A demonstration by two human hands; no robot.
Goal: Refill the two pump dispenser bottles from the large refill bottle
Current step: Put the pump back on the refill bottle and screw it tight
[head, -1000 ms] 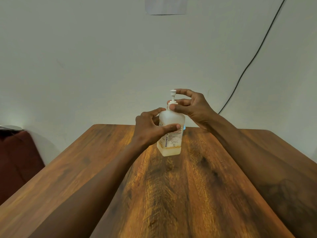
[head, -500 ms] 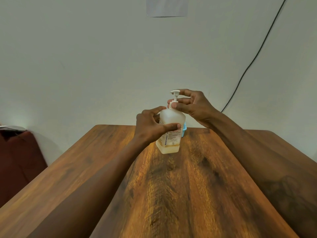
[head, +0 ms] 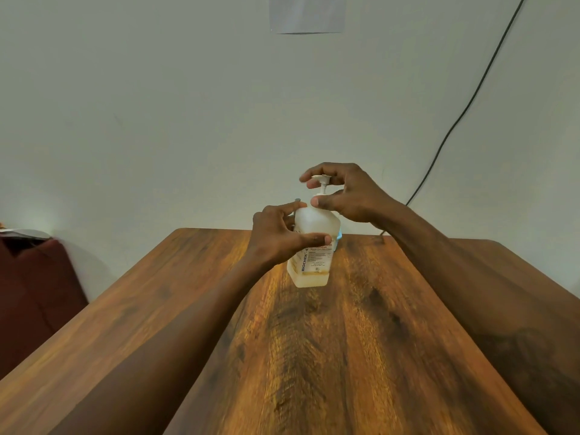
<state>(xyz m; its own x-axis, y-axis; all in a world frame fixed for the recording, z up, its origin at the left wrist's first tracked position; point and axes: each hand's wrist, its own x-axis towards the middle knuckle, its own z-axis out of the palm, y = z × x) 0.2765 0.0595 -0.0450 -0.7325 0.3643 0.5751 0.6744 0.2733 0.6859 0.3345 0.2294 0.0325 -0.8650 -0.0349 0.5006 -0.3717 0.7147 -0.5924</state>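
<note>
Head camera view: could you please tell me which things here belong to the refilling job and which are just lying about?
Part of the job:
- pump dispenser bottle, nearly empty, body held in the left hand
- pump head, in the right hand grip
- wooden table

Lying about:
- black cable
- paper sheet on the wall
- blue object, mostly hidden behind the bottle

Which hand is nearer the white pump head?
Right. The right hand pinches the white pump head; the left hand grips the translucent plastic dispenser bottle lower down.
</note>
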